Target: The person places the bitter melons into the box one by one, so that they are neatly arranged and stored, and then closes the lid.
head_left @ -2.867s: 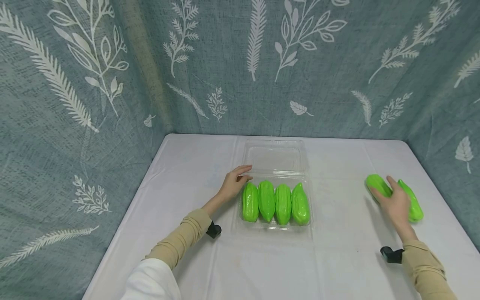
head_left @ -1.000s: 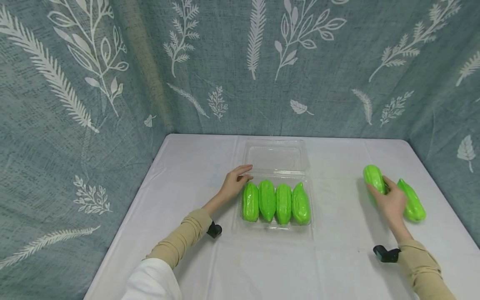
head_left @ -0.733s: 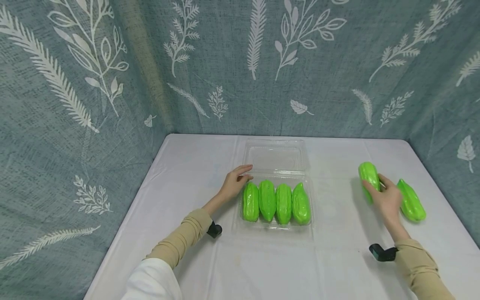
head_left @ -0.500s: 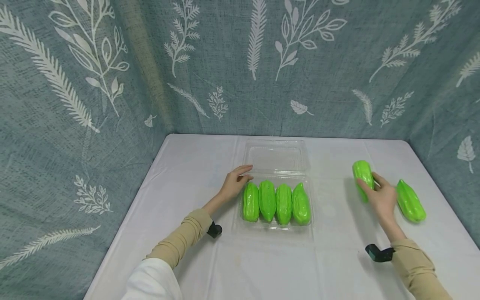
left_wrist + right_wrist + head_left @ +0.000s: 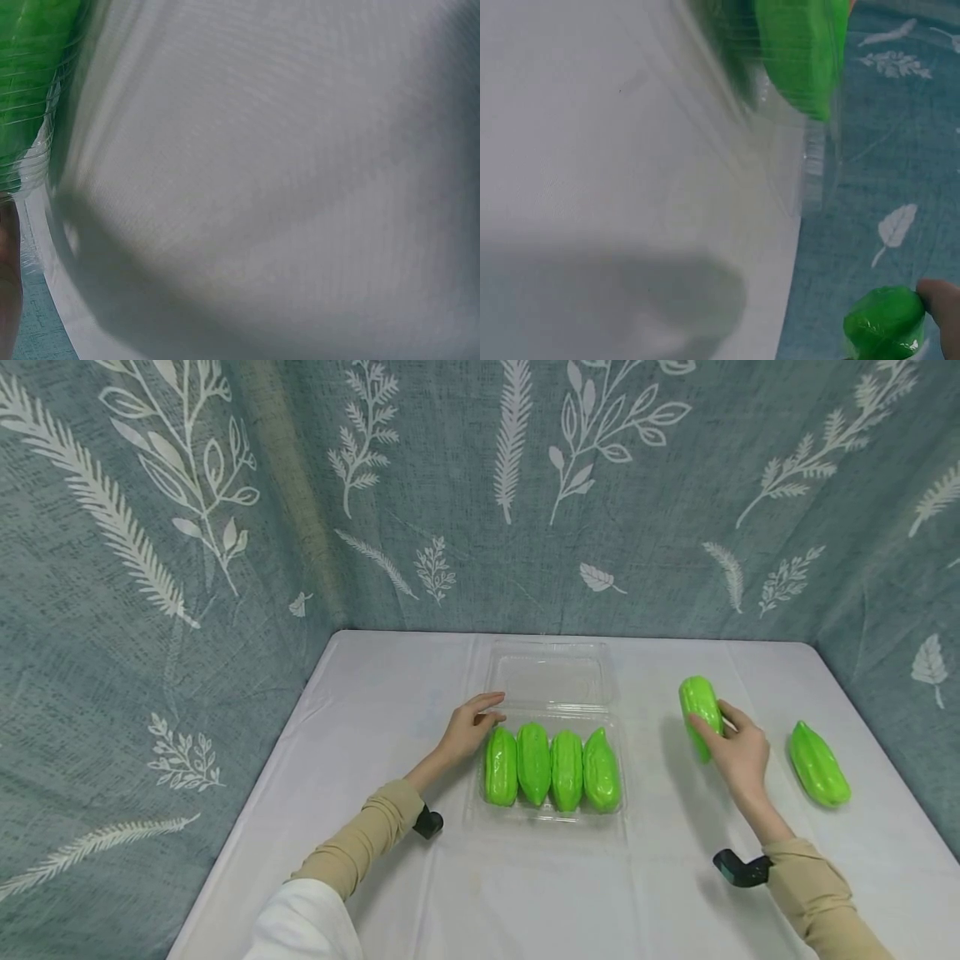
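The clear plastic box (image 5: 577, 719) sits on a white cloth-covered table (image 5: 555, 893), its flat, see-through lid (image 5: 551, 678) laid open behind the tray; beyond that lid only a narrow strip of cloth runs to the table's far edge. Wider stretches of cloth spread in front of the box and off to its right. Inside the tray, four green gourds (image 5: 534, 764) lie side by side, glossy, lengthwise-ribbed and plump, filling most of its width; the rightmost tapers to a point at the lid side. The left wrist view shows fine ridges on the box's clear wall.

At the box's left edge, beside the fold of the lid, the left hand (image 5: 461, 731) rests with relaxed fingers, thumb and forefinger apart. Well to the right of the box, the right hand (image 5: 738, 752) grips a fifth gourd (image 5: 699, 703) between thumb and fingers, raised over the cloth, its shadow falling apart from it. Farther right of the box, near the table's right edge, a loose gourd (image 5: 819, 766) lies tilted, pointed end away from the person. A woven blue-green curtain (image 5: 450, 443) with white leaf motifs hangs behind the box.
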Motion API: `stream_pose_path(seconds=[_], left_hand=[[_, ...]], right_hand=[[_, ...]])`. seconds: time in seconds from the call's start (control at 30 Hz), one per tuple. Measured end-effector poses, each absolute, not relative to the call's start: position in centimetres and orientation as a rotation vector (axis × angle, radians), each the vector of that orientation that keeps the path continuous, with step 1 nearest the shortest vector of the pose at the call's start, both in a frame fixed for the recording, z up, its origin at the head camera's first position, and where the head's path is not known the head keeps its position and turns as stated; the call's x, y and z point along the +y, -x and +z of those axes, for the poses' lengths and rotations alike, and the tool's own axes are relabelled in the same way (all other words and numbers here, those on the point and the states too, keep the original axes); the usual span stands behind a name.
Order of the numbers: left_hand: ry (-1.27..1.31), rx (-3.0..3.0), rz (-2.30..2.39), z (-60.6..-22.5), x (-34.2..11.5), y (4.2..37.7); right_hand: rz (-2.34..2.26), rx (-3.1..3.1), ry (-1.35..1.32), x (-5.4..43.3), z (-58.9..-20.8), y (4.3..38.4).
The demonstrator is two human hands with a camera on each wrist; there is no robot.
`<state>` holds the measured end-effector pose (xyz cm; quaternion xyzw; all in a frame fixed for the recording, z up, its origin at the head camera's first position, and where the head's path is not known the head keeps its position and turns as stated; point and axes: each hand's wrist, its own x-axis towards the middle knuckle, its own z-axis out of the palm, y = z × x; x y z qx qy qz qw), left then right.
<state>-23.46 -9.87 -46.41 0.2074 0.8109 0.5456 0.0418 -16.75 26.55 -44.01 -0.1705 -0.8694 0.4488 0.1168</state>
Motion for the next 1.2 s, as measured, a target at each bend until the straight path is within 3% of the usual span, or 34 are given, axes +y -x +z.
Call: stream_pose_path(seconds=[0.97,1.2], left_hand=[[-0.622,2.479,1.672,-46.2,-9.6,23.4],[-0.627,2.501,1.695,-47.8,-9.7,24.2]], right_hand=[[1.487,-2.49,0.42,21.8,-43.4,16.1],[1.506,-2.493,0.399,20.8,-43.4,16.1]])
